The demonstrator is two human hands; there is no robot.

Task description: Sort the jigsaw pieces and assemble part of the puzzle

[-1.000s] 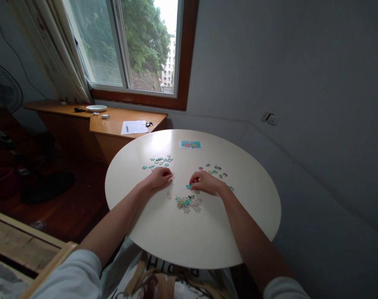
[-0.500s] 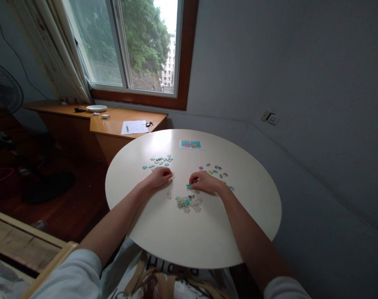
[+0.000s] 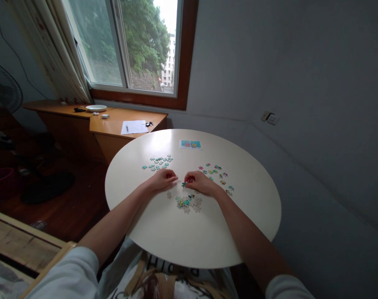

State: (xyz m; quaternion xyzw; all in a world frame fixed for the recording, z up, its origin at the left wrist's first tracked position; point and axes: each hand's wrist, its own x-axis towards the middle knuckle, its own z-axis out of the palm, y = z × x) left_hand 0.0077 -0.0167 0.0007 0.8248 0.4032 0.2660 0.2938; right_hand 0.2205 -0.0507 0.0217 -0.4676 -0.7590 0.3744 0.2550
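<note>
Both my hands rest on a round white table (image 3: pixel 192 241) among jigsaw pieces. My right hand (image 3: pixel 197 182) pinches a teal puzzle piece (image 3: pixel 183 184) at its fingertips. My left hand (image 3: pixel 162 179) lies just to its left, fingers curled together; whether it holds a piece is hidden. Just below the hands lies a pile of mixed pieces (image 3: pixel 188 203), with one loose pale piece (image 3: pixel 169 194) to its left. A group of teal pieces (image 3: pixel 158 162) sits farther back on the left, and scattered coloured pieces (image 3: pixel 216 172) lie to the right.
A small picture card (image 3: pixel 190 144) lies near the table's far edge. Behind the table stands a wooden desk (image 3: pixel 114 120) with paper, keys and a white plate under a window. A fan (image 3: pixel 2 91) stands at far left. Grey walls close in on the right.
My right hand has slid left with the teal piece, and my left hand has edged right, so the two hands now almost meet.
</note>
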